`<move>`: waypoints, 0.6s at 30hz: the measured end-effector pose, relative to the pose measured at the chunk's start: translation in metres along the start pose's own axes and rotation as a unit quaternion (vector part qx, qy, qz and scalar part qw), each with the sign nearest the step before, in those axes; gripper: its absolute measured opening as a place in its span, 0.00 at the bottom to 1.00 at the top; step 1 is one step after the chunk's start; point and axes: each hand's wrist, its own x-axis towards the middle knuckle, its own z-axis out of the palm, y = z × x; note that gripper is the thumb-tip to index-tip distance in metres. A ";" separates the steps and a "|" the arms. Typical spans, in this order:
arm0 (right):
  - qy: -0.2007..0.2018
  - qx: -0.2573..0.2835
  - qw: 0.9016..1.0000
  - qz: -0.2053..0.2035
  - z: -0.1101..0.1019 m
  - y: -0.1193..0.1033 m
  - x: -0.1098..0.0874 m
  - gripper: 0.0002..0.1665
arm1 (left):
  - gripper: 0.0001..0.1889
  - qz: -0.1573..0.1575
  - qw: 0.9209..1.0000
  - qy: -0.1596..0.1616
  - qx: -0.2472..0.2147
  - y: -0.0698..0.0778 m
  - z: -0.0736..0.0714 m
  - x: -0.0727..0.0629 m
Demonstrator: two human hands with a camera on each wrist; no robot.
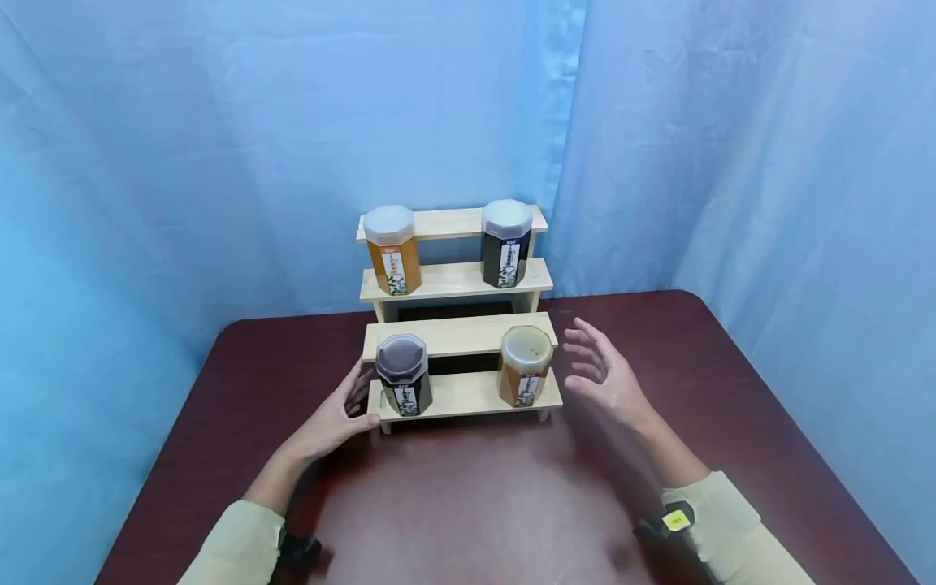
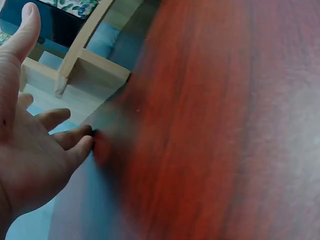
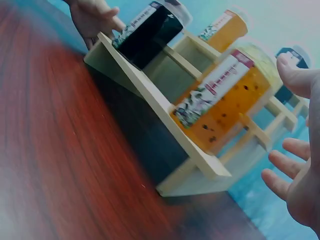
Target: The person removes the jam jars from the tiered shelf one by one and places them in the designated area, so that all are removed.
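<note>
A stepped wooden rack (image 1: 468, 336) bears two jars on its lower tiers and two higher up. At the lower left stands a dark jar (image 1: 405, 378), with my left hand (image 1: 332, 418) beside it, fingers extended along the rack's left end. Whether that hand touches the rack I cannot tell. An amber jar (image 1: 523, 370) with dark specks (image 3: 227, 100) stands at the lower right. My right hand (image 1: 607, 374) hovers just right of it, fingers spread and apart from it. Above are an orange jar (image 1: 395, 260) on the left and another dark jar (image 1: 506, 252) on the right.
The rack stands on a dark red-brown table (image 1: 468, 504) with rounded far corners. Light blue curtains (image 1: 292, 146) hang behind it and along both sides. Each wrist wears a strapped device, and the right one shows a yellow face (image 1: 676, 520).
</note>
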 end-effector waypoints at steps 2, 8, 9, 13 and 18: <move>0.008 0.006 1.000 -0.005 0.008 0.002 0.000 0.49 | 0.52 0.001 1.000 0.010 0.007 -0.002 0.002 -0.001; 0.052 0.003 0.999 -0.015 0.021 0.006 0.001 0.45 | 0.46 0.018 0.999 0.038 0.023 -0.007 0.011 0.004; 0.062 0.000 0.998 -0.018 0.023 0.006 0.002 0.44 | 0.46 0.018 0.999 0.044 0.024 -0.007 0.013 0.004; 0.085 -0.014 0.996 -0.031 0.028 0.004 0.001 0.41 | 0.44 0.006 0.998 0.061 0.023 -0.008 0.017 0.004; 0.078 -0.046 0.996 -0.025 0.036 -0.021 -0.003 0.38 | 0.42 -0.008 0.997 0.067 0.025 -0.012 0.019 0.003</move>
